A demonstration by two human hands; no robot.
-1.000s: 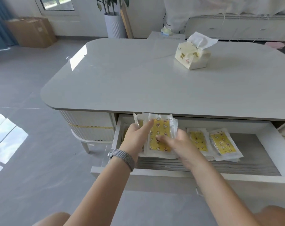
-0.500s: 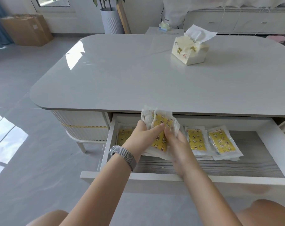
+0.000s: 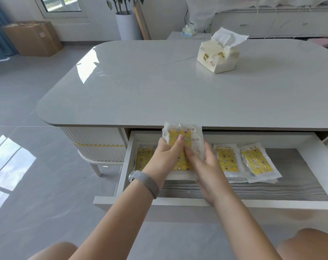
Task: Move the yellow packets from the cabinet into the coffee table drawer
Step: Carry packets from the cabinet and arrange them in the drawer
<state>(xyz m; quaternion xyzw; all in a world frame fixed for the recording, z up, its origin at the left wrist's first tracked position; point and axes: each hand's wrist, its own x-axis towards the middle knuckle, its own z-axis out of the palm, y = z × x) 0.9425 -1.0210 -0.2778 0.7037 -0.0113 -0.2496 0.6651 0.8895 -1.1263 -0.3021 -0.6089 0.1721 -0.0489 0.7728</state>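
- The left hand (image 3: 165, 156) and the right hand (image 3: 204, 162) both hold one yellow packet (image 3: 182, 136) over the open drawer (image 3: 309, 152).
- More packets (image 3: 257, 162) lie flat inside the drawer.
- A tissue pack (image 3: 218, 57) sits on the coffee table (image 3: 140, 87).

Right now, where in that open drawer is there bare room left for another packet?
Bare wood-grain floor shows along the drawer front and at its right end, past the rightmost packets. The left and middle are crowded: a packet by the left wall, and both hands, left hand and right hand, holding a bundle.
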